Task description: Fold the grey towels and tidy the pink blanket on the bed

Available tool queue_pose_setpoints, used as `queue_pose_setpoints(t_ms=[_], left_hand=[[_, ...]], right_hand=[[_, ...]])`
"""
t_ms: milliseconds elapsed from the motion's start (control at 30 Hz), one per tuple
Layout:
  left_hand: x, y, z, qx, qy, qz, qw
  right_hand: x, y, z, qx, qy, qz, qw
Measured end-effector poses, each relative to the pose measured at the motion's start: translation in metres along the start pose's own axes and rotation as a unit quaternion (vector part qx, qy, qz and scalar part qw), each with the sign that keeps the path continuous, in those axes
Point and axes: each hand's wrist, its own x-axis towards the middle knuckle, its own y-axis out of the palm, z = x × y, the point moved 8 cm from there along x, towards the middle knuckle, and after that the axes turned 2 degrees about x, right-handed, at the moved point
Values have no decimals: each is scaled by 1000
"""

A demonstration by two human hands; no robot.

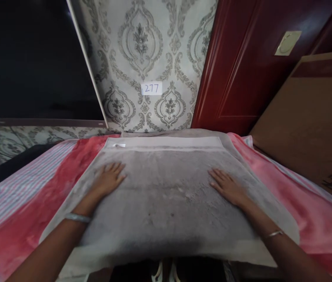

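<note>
A grey plush cloth lies spread out before me, with a pale band along its far edge and a small white tag at that band's left end. On the cloth's left side my left hand rests flat, palm down, fingers spread. My right hand lies flat on the right side in the same way. Neither hand grips anything. Two small dark specks show near the middle of the cloth, which looks slightly rumpled toward the right.
Red-pink blankets and a striped cloth lie under and beside the grey cloth. A large dark screen stands at back left. Behind is patterned wallpaper with a paper marked 277. A dark red door and cardboard box stand right.
</note>
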Motion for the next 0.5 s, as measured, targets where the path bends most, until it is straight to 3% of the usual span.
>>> queue_pose_setpoints(t_ms=[100, 167, 200, 267, 400, 433, 500], left_hand=[[2, -6, 77, -2, -106, 1, 994], [9, -10, 102, -6, -161, -5, 987], [16, -14, 102, -3, -173, -18, 985], [39, -22, 73, 1, -139, -51, 989], [93, -23, -24, -21, 50, -40, 998], [103, -19, -34, -25, 67, -27, 997], [120, -8, -26, -25, 51, -9, 998]], right_hand=[[-1, -10, -73, -20, 112, -28, 993], [3, -21, -90, -26, 186, -44, 981], [9, -27, -85, -30, 207, -52, 977], [33, -40, -48, -35, 197, -71, 977], [102, -36, 60, 22, -2, -24, 999], [115, -31, 71, 27, -35, -2, 999], [131, -22, 63, 24, -54, 24, 998]])
